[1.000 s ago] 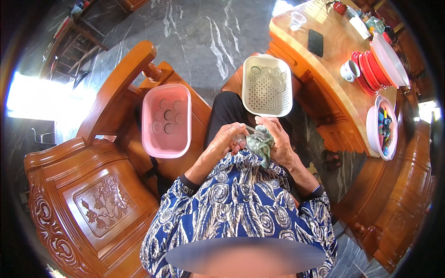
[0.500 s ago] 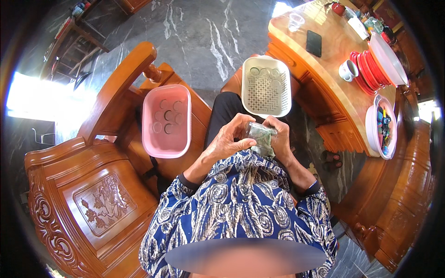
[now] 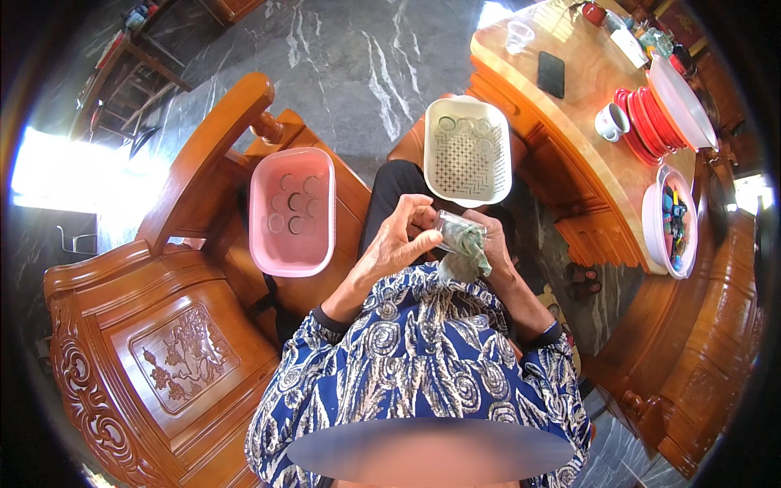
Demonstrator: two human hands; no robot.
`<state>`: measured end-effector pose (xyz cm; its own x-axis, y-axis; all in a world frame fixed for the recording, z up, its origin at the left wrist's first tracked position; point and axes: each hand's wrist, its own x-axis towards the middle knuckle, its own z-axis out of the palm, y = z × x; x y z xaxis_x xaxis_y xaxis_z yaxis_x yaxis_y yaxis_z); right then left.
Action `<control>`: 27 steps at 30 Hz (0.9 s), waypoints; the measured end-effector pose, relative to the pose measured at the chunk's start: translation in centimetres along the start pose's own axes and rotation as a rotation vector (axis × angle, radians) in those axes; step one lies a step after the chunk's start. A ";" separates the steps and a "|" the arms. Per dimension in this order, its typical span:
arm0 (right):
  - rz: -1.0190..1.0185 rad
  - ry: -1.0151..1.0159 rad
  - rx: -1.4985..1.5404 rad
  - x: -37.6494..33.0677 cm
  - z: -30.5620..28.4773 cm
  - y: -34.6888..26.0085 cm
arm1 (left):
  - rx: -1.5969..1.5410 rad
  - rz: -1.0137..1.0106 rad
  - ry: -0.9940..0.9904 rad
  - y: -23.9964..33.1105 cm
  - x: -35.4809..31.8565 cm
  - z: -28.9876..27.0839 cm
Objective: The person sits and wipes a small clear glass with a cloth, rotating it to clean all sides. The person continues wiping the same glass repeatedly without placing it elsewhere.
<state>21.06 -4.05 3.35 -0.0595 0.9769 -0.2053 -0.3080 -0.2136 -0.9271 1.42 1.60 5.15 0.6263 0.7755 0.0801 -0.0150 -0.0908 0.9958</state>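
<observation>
In front of my torso I hold a small clear glass with a grey-green cloth bunched against it, its loose end hanging down toward my shirt. My left hand is at the glass's left side, fingers curled and thumb at its edge. My right hand closes round the right side of the glass and cloth; its fingertips are partly hidden. To the left is a pink basin with several round clear glasses in it. Just beyond my hands stands a white perforated basket, with several glasses at its far end.
The pink basin rests on a carved wooden chair. At right a wooden table carries a phone, a white cup, stacked red dishes and a tub of small items. Beyond is a dark marbled floor.
The glass has turned in my hands, and the cloth now spills out over its front and lower side. My left fingers have drawn back slightly to the left. Basin and basket have not moved.
</observation>
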 end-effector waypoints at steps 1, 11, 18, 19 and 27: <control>-0.028 0.016 -0.063 -0.1 0.1 -0.6 | -0.046 -0.083 0.006 -0.2 -0.2 -0.2; -0.812 0.133 -1.050 -0.3 0.8 -1.2 | -0.208 -0.200 -0.091 0.1 -0.5 0.7; -0.460 0.156 -0.714 -0.4 1.2 -0.4 | -0.263 -0.057 -0.070 0.2 -0.6 0.8; -0.394 0.146 -0.645 -0.4 1.2 -0.2 | -0.236 -0.041 -0.070 0.7 -0.6 0.7; 0.026 -0.234 0.095 -0.2 0.9 -0.1 | 0.021 0.228 -0.034 1.2 0.4 0.0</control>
<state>20.30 -4.25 3.77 -0.2833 0.9487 -0.1401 -0.3904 -0.2475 -0.8868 1.65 1.76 6.34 0.6348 0.7117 0.3009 -0.1428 -0.2746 0.9509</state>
